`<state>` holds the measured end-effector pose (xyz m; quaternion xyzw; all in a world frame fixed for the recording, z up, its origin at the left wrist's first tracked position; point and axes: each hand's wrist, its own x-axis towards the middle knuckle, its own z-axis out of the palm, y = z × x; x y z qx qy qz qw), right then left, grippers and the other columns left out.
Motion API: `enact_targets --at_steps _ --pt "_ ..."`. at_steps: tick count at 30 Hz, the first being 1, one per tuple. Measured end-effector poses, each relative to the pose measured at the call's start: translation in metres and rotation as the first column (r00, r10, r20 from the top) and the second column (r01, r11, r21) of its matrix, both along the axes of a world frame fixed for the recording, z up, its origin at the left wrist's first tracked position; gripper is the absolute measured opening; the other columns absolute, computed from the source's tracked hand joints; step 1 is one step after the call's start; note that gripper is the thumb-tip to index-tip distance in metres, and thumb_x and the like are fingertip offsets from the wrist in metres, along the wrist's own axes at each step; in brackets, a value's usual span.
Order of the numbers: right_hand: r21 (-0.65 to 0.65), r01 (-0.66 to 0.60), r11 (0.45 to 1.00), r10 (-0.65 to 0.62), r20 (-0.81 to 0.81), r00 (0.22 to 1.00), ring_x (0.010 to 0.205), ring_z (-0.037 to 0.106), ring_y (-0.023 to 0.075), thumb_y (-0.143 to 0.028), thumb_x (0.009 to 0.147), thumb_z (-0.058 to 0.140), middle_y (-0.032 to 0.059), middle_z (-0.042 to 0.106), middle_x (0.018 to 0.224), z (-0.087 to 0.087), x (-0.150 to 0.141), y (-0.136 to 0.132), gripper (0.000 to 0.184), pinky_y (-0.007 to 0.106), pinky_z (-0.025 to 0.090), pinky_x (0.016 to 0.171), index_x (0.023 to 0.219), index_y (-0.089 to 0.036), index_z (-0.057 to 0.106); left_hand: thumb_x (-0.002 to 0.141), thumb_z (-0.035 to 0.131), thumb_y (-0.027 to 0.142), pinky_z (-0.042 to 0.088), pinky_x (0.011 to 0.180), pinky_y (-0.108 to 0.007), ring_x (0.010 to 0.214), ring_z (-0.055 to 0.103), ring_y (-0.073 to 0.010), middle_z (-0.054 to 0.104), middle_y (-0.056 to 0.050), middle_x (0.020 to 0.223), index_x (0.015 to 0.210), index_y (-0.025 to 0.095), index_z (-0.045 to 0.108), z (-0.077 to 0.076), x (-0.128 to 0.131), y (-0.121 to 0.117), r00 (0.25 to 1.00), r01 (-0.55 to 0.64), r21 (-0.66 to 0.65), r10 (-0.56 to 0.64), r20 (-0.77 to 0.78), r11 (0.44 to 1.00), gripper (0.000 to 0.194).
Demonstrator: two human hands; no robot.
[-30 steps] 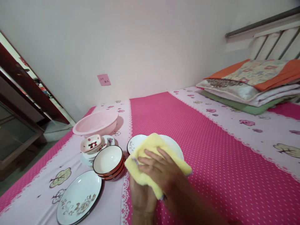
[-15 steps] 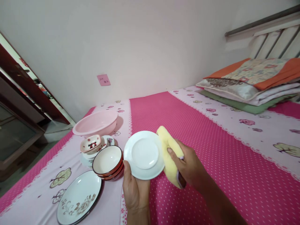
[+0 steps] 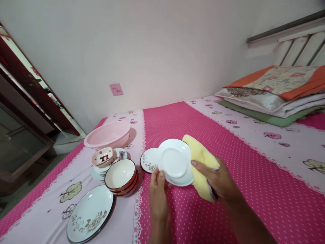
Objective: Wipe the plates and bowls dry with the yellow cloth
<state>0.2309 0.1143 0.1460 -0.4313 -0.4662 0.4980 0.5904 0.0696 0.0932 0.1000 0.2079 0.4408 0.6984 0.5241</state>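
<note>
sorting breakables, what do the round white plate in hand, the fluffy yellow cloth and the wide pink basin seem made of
Round white plate: probably glazed ceramic, going by its smooth sheen, though melamine could look alike.
Fluffy yellow cloth: soft, matt textile, perhaps microfibre, from its fuzzy nap.
Wide pink basin: likely plastic, with smooth, evenly coloured walls.

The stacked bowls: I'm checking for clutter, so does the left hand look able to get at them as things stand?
Probably yes: nothing seems to block the left hand from the stacked bowls nearby, though it would likely have to let go of the white plate first.
</note>
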Motion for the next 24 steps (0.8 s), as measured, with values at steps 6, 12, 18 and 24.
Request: enact_targets --at_steps 6,12,18,24 --pt "0.408 -0.299 0.863 -0.054 0.661 0.748 0.082 0.07 0.0242 -0.016 0.088 0.059 0.0085 0.076 0.098 -0.007 -0.006 -0.004 0.022 0.034 0.056 0.072 0.109 -0.019 0.067 0.092 0.066 0.058 0.061 0.073 -0.031 0.089 0.073 -0.023 0.077 -0.015 0.106 0.114 0.012 0.075 0.003 0.0 -0.001 0.974 0.132 0.029 -0.136 0.179 0.991 0.052" --pt "0.442 -0.471 0.763 -0.208 0.858 0.469 0.085 0.062 0.0265 -0.009 0.092 0.053 0.0065 0.072 0.091 -0.011 -0.032 -0.011 0.021 0.042 0.048 0.08 0.099 -0.021 0.069 0.099 0.054 0.016 0.063 0.085 -0.034 0.091 0.077 -0.0243 0.082 -0.012 0.102 0.124 0.012 0.074 0.017 -0.014 0.003 0.856 0.089 -0.094 -0.028 0.517 0.992 0.032" --pt "0.578 -0.427 0.695 -0.231 0.742 0.629 0.097 0.067 0.0256 -0.012 0.098 0.05 0.0078 0.075 0.105 -0.022 -0.02 -0.005 0.027 0.043 0.051 0.091 0.114 -0.023 0.069 0.098 0.05 0.008 0.064 0.085 -0.033 0.074 0.077 -0.0195 0.081 -0.012 0.091 0.127 0.005 0.068 0.006 -0.019 0.009 0.868 0.051 -0.156 0.033 0.495 0.986 0.034" --pt "0.284 -0.188 0.94 -0.032 0.623 0.782 0.092 0.073 0.0255 -0.024 0.091 0.062 0.0081 0.077 0.113 -0.013 0.01 0.008 0.031 0.035 0.057 0.074 0.121 -0.022 0.071 0.097 0.054 0.007 0.067 0.084 -0.037 0.092 0.078 -0.0209 0.08 -0.012 0.108 0.12 0.013 0.068 -0.002 -0.027 0.01 0.908 -0.063 -0.167 0.126 0.399 0.984 0.027"
